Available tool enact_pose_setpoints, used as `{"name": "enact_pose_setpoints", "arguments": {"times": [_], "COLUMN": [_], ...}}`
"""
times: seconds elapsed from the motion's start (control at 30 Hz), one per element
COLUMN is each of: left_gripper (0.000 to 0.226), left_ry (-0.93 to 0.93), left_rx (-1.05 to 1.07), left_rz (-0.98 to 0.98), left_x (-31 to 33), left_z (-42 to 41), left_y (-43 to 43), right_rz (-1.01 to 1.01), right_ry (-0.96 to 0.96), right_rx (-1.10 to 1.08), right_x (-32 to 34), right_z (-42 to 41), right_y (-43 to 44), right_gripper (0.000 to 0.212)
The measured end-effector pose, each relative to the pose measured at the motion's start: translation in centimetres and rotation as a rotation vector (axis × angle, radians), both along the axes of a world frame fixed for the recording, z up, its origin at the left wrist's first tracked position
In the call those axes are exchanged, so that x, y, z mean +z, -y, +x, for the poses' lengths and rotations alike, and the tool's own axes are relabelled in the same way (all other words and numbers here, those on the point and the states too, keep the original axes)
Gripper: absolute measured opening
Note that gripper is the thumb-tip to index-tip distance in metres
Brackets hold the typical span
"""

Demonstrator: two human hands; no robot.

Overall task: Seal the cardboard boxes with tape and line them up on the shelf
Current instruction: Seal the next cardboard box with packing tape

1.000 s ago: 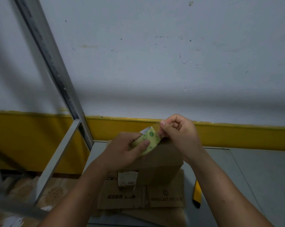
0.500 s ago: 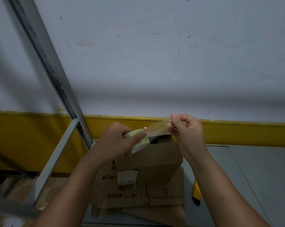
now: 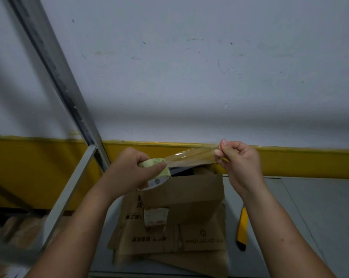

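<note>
— What is the left hand (image 3: 127, 171) doing?
— Its grip is curling round the tape roll (image 3: 157, 174), with the thumb lying across the outer face, just above the near-left corner of the cardboard box (image 3: 191, 195).
— And the right hand (image 3: 239, 163)?
— Its grip is pinching the free end of the tape strip (image 3: 191, 157), level with the yellow band (image 3: 310, 163) on the wall. The clear brownish strip is stretching between the two hands, over the box's top.
— Where is the box sitting?
— It is standing on a pile of flattened cardboard (image 3: 169, 237) on the grey shelf (image 3: 310, 217), close to the wall. Its top is gaping at the back, showing something dark.
— Anything else?
— A yellow and black utility knife (image 3: 242, 227) is lying on the shelf just right of the cardboard, its top end passing under the right forearm. A grey metal upright (image 3: 55, 63) is slanting up at the left.
</note>
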State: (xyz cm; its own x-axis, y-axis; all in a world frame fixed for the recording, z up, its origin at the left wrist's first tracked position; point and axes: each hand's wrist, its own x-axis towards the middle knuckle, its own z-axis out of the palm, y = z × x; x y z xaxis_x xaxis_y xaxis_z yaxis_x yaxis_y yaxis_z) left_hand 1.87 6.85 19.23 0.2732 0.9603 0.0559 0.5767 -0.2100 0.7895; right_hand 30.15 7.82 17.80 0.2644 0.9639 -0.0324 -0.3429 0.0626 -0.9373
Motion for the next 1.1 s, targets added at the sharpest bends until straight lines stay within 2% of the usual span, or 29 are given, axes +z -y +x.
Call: {"name": "enact_pose_setpoints", "arguments": {"times": [0.17, 0.27, 0.33, 0.43, 0.53, 0.6, 0.7, 0.83, 0.9, 0.97, 1.03, 1.1], "left_gripper": [0.072, 0.076, 0.081, 0.090, 0.087, 0.088, 0.076, 0.063, 0.068, 0.068, 0.052, 0.037], "left_ry": [-0.369, -0.447, -0.342, -0.017, 0.267, 0.331, 0.206, 0.025, -0.173, -0.470, -0.725, -0.782], "left_rx": [0.209, 0.234, 0.161, 0.042, -0.018, -0.090, -0.179, -0.160, -0.120, -0.062, -0.031, -0.078], "left_rz": [0.030, 0.034, 0.022, -0.009, -0.055, -0.120, -0.143, -0.162, -0.157, -0.083, 0.022, 0.004], "left_x": [0.4, 0.6, 0.4, 0.3, -0.1, -0.7, -0.5, 1.2, 1.5, 1.3, 1.0, 1.0], "left_z": [0.4, 0.5, 0.0, -1.4, -2.9, -3.8, -4.9, -5.6, -5.4, -4.7, -3.7, -2.5], "left_y": [-0.3, -0.5, -0.6, -0.5, -0.3, -0.3, -0.2, 0.0, -0.3, -0.8, -1.6, -2.5], "right_rz": [0.041, 0.062, 0.050, -0.028, -0.081, -0.076, -0.031, 0.019, 0.015, -0.005, -0.030, -0.057], "right_ry": [0.041, 0.037, 0.012, -0.051, -0.119, -0.127, -0.111, -0.085, -0.038, 0.004, 0.000, -0.001], "right_rx": [-0.049, -0.092, -0.094, -0.096, -0.088, -0.107, -0.122, -0.150, -0.150, -0.169, -0.189, -0.208], "right_x": [-0.5, -0.7, -1.0, -1.9, -2.5, -2.6, -2.0, -1.5, -2.1, -3.0, -3.7, -4.0], "right_z": [-0.5, -0.2, 0.0, 1.1, 2.5, 3.3, 4.4, 6.4, 6.7, 6.6, 6.8, 7.3], "right_y": [0.3, 0.4, 0.2, -0.2, -0.5, -0.7, -1.2, -1.7, -1.7, -1.6, -1.7, -1.8], "right_gripper": [0.008, 0.007, 0.007, 0.009, 0.012, 0.013, 0.016, 0.021, 0.019, 0.016, 0.015, 0.015]}}
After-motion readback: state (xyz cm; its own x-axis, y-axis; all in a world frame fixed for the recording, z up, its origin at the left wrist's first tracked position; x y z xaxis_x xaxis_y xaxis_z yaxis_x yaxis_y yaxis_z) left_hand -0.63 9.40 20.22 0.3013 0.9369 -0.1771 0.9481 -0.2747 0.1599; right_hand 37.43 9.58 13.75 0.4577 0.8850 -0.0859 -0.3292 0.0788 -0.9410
